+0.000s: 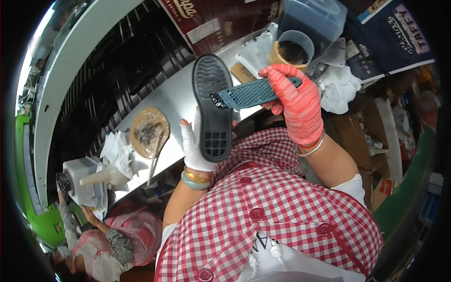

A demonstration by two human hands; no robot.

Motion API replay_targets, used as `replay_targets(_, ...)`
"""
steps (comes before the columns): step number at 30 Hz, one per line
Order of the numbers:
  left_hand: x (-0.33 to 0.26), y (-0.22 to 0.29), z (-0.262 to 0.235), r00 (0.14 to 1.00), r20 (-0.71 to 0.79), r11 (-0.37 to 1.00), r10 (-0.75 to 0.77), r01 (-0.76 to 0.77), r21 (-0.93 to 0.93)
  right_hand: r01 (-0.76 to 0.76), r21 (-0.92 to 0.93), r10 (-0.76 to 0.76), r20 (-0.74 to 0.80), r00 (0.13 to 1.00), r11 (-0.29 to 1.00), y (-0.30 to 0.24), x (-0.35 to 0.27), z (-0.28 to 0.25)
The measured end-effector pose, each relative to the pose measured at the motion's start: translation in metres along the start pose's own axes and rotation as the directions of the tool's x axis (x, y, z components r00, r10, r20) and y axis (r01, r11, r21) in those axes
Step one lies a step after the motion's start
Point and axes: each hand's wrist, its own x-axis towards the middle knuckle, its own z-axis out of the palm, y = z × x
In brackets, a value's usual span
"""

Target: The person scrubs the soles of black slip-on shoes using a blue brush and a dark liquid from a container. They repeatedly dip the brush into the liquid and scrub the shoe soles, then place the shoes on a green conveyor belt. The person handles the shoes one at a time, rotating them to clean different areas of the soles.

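One black shoe sole (214,124) runs lengthwise from twelve to six o'clock, just beyond the checked garment (286,207); wavy ridges fill its twelve o'clock end and a grid of square recesses its six o'clock end, with a smooth stretch between. One blue-grey tool (256,94), flat and crosshatched, reaches over it from three o'clock, a glossy dark patch showing at its tip. Two gloved hands flank the sole: the white left hand (193,151), at seven o'clock, has its fingers clamped on it from beneath, partly hidden, thumb standing apart; the red right hand (298,105), at three o'clock, has its fingers closed around the tool, clear of the sole. Farther out, the bench (181,94) carries one round tan disc (141,120) at eight o'clock and one clear cup (306,43) of dark liquid at two.
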Motion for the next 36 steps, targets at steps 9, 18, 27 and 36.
replay_targets(9,-0.014,0.007,0.000,0.998,0.061,0.999,0.028,-0.029,0.023,-0.010,-0.092,0.016,0.062,0.998,0.996,0.014,-0.001,0.027)
replay_targets(18,-0.008,0.004,-0.004,0.998,-0.062,1.000,0.013,-0.013,-0.009,0.000,-0.170,0.024,0.137,0.990,0.985,0.021,-0.020,0.027)
replay_targets(27,-0.004,0.006,-0.004,0.999,-0.029,0.979,0.037,-0.042,-0.198,0.187,-0.300,-0.129,0.204,0.970,0.935,0.034,-0.033,0.030)
replay_targets(36,-0.005,0.012,0.005,0.999,-0.034,0.980,-0.029,0.022,-0.199,0.328,-0.322,-0.220,0.329,0.918,0.888,0.031,-0.036,0.028)
